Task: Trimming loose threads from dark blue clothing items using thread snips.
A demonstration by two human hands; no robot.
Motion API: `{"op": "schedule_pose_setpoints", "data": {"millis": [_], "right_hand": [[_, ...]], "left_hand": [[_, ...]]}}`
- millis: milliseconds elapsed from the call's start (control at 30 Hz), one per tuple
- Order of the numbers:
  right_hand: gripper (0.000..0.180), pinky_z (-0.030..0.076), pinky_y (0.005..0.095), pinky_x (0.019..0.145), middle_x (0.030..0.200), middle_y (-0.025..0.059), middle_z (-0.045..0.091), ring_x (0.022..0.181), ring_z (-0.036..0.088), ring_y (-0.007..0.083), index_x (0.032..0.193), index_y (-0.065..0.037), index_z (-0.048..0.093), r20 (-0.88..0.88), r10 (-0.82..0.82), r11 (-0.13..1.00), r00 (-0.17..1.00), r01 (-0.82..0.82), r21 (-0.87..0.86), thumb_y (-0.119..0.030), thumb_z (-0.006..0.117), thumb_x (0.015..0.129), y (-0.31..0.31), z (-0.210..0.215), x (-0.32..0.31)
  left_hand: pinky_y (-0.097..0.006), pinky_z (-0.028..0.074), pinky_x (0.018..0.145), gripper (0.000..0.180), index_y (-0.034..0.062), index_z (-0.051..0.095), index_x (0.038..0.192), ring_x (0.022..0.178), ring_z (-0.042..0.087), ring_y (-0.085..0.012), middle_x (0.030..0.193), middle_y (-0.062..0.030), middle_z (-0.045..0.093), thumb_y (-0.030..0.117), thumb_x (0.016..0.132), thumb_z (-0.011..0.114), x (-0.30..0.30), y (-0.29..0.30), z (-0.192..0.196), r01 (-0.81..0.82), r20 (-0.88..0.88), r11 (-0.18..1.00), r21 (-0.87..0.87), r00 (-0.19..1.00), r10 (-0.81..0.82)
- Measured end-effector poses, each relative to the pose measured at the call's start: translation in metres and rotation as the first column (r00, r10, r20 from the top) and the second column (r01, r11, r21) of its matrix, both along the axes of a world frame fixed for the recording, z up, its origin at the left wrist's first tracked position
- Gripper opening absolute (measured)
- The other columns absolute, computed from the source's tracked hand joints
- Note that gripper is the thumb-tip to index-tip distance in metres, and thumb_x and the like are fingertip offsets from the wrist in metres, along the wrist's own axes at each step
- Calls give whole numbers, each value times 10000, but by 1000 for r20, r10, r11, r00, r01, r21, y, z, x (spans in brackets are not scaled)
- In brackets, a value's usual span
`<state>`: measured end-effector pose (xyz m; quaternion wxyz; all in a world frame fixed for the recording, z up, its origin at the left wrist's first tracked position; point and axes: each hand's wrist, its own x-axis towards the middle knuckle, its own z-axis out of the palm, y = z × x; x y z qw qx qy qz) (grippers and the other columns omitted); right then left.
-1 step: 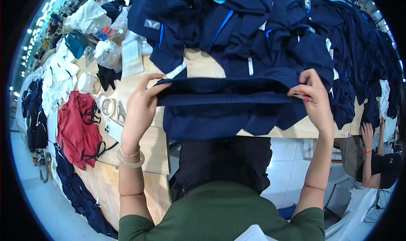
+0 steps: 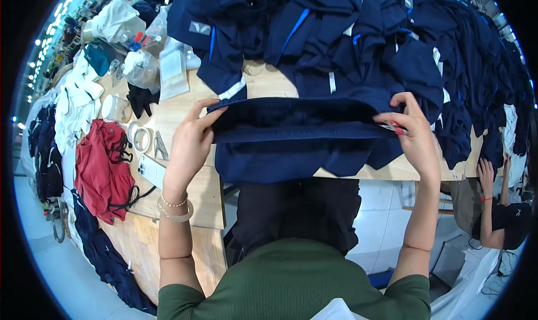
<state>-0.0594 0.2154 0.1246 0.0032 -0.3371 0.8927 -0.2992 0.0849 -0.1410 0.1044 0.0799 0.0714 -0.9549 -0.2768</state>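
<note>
Between my two hands a dark navy garment [image 2: 269, 163] is spread by its wide opening, which looks like a waistband and gapes toward me. My left hand [image 2: 193, 140] is closed on the left end of the opening, thumb and fingers pinching the edge. At the right end, my right hand [image 2: 416, 135] grips the edge with bent fingers. A small red and silver tool [image 2: 397, 128] sticks out of the right hand; its exact kind is too small to tell. The garment's lower part hangs over the table's front edge, and its inside is in shadow.
Navy garments [image 2: 347, 34] are heaped along the far side of the wooden table [image 2: 272, 83]. At left lie a red garment [image 2: 103, 168], tape rolls [image 2: 141, 139], snips [image 2: 160, 146], a phone [image 2: 150, 169] and plastic bags [image 2: 140, 70]. A co-worker's hand [image 2: 486, 177] rests on garments at far right.
The garment and both hands have shifted slightly; the opening gapes a little wider. The red and silver tool in my right hand shows more clearly.
</note>
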Motion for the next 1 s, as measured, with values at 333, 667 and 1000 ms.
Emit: {"op": "schedule_pose_setpoints", "data": {"millis": [333,667,1000], "right_hand": [[512,350,189,427,650,-32,441,496,400,35,1227,-99,620,724,-85,959,685,253,-127,21,431,767,4,-36,-16],[483,423,184,510,1015,34,620,582,511,74,1163,-63,644,597,-132,954,792,264,-140,93,424,762,-1,-34,1],[444,451,237,907,1265,84,581,1112,584,192,1187,-37,619,326,-132,942,936,221,-254,145,453,818,0,-88,46]], "left_hand": [[-159,408,645,609,54,571,1279,728,449,-2,1138,1,605,-138,711,464,-14,-34,-44,-121,360,744,657,918,-168],[-206,402,570,523,95,605,1236,595,434,-61,1064,-19,586,-67,740,572,0,-10,-44,-50,191,884,465,981,-45],[-186,357,491,464,-75,475,1296,517,442,-25,597,13,563,139,900,587,1,71,-56,-344,359,538,770,930,81]]}}
